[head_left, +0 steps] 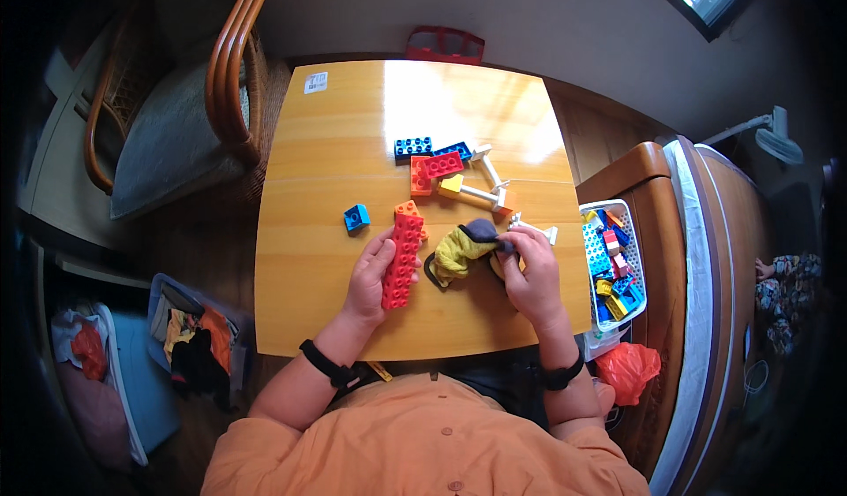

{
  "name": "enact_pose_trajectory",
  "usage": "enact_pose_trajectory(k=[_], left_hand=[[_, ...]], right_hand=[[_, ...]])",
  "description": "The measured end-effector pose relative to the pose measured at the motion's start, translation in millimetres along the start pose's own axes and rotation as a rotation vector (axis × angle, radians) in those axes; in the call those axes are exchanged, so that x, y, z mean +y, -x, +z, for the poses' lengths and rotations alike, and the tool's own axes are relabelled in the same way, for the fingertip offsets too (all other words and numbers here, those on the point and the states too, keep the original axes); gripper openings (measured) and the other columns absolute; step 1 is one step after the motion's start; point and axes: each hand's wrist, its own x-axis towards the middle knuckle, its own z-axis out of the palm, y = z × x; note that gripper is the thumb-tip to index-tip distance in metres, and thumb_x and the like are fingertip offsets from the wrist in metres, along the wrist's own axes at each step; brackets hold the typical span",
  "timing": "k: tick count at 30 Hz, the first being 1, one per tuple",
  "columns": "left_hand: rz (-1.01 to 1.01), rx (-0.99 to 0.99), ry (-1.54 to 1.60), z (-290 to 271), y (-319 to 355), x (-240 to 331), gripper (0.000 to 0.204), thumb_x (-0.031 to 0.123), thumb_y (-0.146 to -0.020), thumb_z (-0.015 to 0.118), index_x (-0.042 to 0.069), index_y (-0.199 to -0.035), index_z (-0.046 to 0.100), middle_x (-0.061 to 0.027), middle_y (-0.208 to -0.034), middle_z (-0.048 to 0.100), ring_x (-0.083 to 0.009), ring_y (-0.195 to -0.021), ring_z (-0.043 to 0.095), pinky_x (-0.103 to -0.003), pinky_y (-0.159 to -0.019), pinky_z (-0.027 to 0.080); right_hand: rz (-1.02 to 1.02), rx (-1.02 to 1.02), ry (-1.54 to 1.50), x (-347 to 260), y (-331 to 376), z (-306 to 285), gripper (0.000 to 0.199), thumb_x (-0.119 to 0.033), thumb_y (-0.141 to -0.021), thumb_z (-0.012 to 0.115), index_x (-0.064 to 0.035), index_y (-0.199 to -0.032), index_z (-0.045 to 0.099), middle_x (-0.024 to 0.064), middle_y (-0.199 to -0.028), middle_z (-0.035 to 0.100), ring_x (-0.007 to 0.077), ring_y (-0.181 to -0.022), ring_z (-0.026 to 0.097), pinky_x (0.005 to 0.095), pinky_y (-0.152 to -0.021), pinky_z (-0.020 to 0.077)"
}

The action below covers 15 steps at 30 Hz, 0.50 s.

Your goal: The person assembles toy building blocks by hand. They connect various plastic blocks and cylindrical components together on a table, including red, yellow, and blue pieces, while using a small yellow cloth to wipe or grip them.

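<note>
My left hand (369, 275) is curled around a long red stud brick (402, 261), holding it flat on the wooden worktop (309, 302). My right hand (529, 271) pinches a yellow and dark cloth (460, 249), bunched just beside the brick on its right.

As I judge it, the brick could skid if I press the cloth on it, since only the fingers along one edge steady it. The cloth could also drag the white rod piece (536, 228) lying close behind my right hand and sweep it toward the worktop edge.

Counting what lies loose: one small blue brick (356, 217) alone to the left, one orange brick (408, 208) touching the far end of the long red one, and a cluster (438, 168) further back with two blue, two red, one yellow and a white jointed piece. One white basket (593, 258) of mixed bricks sits off the right edge.
</note>
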Motion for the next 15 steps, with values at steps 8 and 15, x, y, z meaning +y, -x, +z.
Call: enact_pose_trajectory(k=[8, 15], left_hand=[[-0.005, -0.010, -0.021, 0, -1, 0, 0.037, 0.024, -0.103, 0.046, 0.002, -0.133, 0.048, -0.0141, -0.111, 0.063, -0.0197, -0.088, 0.064, -0.031, -0.069, 0.056], [-0.014, -0.007, 0.020, 0, 0, -1, 0.038, 0.023, -0.103, 0.048, 0.002, -0.134, 0.047, -0.0133, -0.112, 0.064, -0.0196, -0.088, 0.065, -0.030, -0.069, 0.057]], right_hand=[[0.696, -0.099, -1.096, -13, -28, -13, 0.029, -0.025, -0.103, 0.048, 0.0006, -0.110, 0.058, 0.0076, -0.091, 0.064, 0.0145, -0.080, 0.061, 0.0286, -0.071, 0.0500], [0.682, -0.157, -1.019, 4, -19, -34, 0.034, -0.024, -0.102, 0.051, 0.0005, -0.125, 0.053, 0.0120, -0.108, 0.064, 0.0172, -0.095, 0.064, 0.0300, -0.084, 0.0522]])
